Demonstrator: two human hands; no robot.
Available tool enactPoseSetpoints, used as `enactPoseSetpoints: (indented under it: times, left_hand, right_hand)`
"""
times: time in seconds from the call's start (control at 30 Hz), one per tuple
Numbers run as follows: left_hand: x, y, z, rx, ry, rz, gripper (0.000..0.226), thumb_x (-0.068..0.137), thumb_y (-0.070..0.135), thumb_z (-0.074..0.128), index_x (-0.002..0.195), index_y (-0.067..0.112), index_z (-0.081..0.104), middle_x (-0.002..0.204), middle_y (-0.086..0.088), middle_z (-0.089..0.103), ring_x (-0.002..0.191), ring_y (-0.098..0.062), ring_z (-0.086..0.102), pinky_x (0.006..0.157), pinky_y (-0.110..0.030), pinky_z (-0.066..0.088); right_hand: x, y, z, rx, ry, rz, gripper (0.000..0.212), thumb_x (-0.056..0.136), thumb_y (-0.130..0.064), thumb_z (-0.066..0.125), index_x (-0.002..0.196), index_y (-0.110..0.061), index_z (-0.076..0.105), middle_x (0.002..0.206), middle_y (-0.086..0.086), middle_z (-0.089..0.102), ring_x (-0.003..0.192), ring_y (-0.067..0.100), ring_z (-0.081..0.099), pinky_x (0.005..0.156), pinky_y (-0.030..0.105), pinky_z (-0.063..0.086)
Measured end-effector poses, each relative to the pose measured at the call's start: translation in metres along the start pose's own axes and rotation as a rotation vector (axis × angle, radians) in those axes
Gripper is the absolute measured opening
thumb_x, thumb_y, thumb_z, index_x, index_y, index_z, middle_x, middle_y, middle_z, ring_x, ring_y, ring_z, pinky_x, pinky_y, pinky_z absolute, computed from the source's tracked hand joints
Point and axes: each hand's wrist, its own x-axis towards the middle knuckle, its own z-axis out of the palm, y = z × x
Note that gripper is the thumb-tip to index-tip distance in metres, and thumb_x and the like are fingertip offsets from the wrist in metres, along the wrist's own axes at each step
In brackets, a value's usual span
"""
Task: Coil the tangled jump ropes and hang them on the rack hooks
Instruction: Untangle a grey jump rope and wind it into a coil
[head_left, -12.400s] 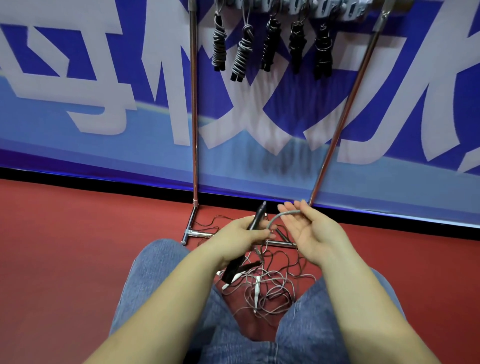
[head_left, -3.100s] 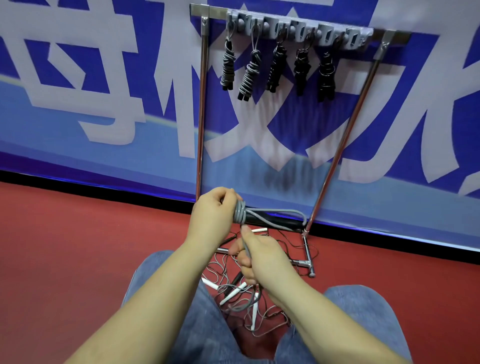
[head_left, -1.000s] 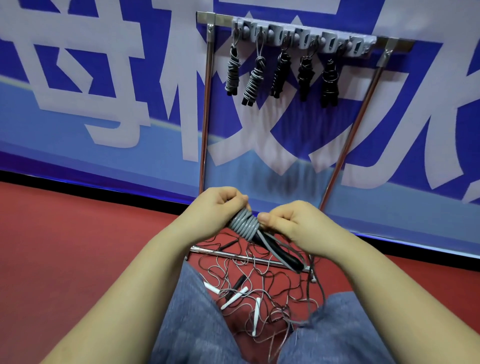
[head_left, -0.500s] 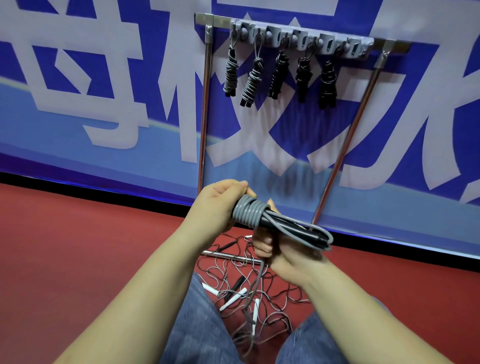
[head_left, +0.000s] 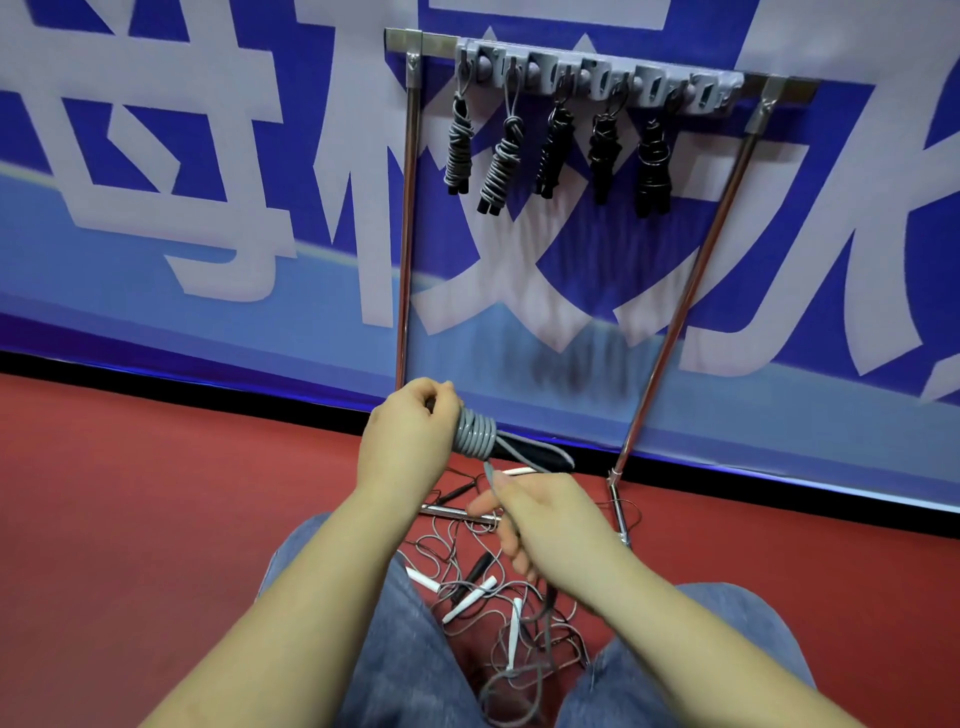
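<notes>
Five bundles (head_left: 556, 150) hang on rack hooks (head_left: 597, 83) already. Left hand (head_left: 410, 441) grips gray rope (head_left: 472, 434) mid-coil at handles; right hand (head_left: 550, 519) fingers curled round its slack. Tangle (head_left: 498, 597) on floor btwn knees left.

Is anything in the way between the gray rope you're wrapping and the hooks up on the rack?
Nothing visible blocks the way. The gray rope sits in the left hand, with open air up to the hooks. Five coiled ropes already hang there; the rightmost hook looks free.
</notes>
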Motion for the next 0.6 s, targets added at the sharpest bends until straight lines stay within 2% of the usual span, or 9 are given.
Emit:
enactPoseSetpoints:
  times: [0.1,0.17,0.23,0.33,0.4,0.47,0.53,0.6]
  left_hand:
    - [0.001,-0.002,-0.003,0.078,-0.021,-0.018,0.036,0.095,0.032,0.046,0.065,0.014,0.050,0.056,-0.003,0.047,0.059,-0.021,0.042,0.051,-0.032,0.030]
    - [0.002,-0.001,-0.004,0.131,-0.054,-0.009,0.034,0.095,0.033,0.045,0.067,0.017,0.054,0.060,-0.003,0.054,0.063,-0.022,0.048,0.054,-0.031,0.033]
    - [0.004,0.000,-0.004,0.159,-0.108,0.015,0.031,0.096,0.033,0.046,0.079,0.014,0.063,0.070,-0.008,0.062,0.073,-0.027,0.054,0.062,-0.033,0.038]
    - [0.006,0.001,-0.006,0.139,-0.238,0.067,0.031,0.095,0.033,0.047,0.080,0.013,0.065,0.073,-0.016,0.062,0.067,-0.024,0.051,0.063,-0.035,0.039]
    - [0.005,0.004,-0.008,0.063,-0.338,0.104,0.030,0.095,0.031,0.050,0.075,0.015,0.065,0.073,-0.015,0.063,0.062,-0.017,0.048,0.062,-0.032,0.039]
    - [0.002,0.008,-0.013,-0.037,-0.403,0.117,0.030,0.096,0.027,0.052,0.070,0.018,0.065,0.062,0.000,0.060,0.055,-0.005,0.047,0.057,-0.020,0.038]
    - [0.001,0.010,-0.016,-0.124,-0.441,0.118,0.029,0.096,0.023,0.053,0.069,0.019,0.064,0.056,0.011,0.057,0.049,0.001,0.045,0.053,-0.013,0.036]
    - [0.001,0.009,-0.017,-0.193,-0.480,0.118,0.029,0.095,0.025,0.056,0.068,0.019,0.065,0.057,0.012,0.058,0.053,-0.002,0.048,0.058,-0.018,0.038]
  right_hand:
    - [0.000,0.002,-0.014,-0.430,0.067,-0.202,0.030,0.090,-0.035,0.057,0.077,-0.009,0.066,0.054,0.003,0.052,0.049,0.014,0.044,0.053,0.029,0.037]
    - [0.003,-0.003,-0.029,-0.585,0.139,-0.284,0.023,0.085,-0.038,0.064,0.080,-0.016,0.068,0.062,0.001,0.060,0.059,0.015,0.052,0.060,0.032,0.042]
    - [0.005,-0.012,-0.041,-0.701,0.197,-0.343,0.020,0.083,-0.043,0.066,0.088,-0.025,0.072,0.075,-0.004,0.066,0.074,0.013,0.058,0.070,0.032,0.047]
    - [0.010,-0.020,-0.057,-0.865,0.205,-0.404,0.027,0.083,-0.052,0.060,0.099,-0.034,0.071,0.089,-0.007,0.062,0.091,0.012,0.058,0.078,0.032,0.045]
    - [0.013,-0.020,-0.065,-0.865,0.129,-0.404,0.027,0.084,-0.054,0.057,0.100,-0.037,0.072,0.090,-0.007,0.061,0.090,0.011,0.057,0.080,0.033,0.045]
    - [0.016,-0.015,-0.070,-0.700,0.017,-0.354,0.025,0.083,-0.051,0.060,0.093,-0.033,0.074,0.085,-0.004,0.067,0.081,0.011,0.060,0.078,0.033,0.047]
    - [0.018,-0.011,-0.071,-0.542,-0.081,-0.283,0.031,0.081,-0.051,0.061,0.087,-0.025,0.076,0.067,0.004,0.064,0.059,0.012,0.052,0.065,0.031,0.043]
    - [0.017,-0.011,-0.072,-0.428,-0.153,-0.236,0.040,0.079,-0.054,0.060,0.077,-0.017,0.074,0.051,0.004,0.053,0.051,0.014,0.042,0.057,0.029,0.036]
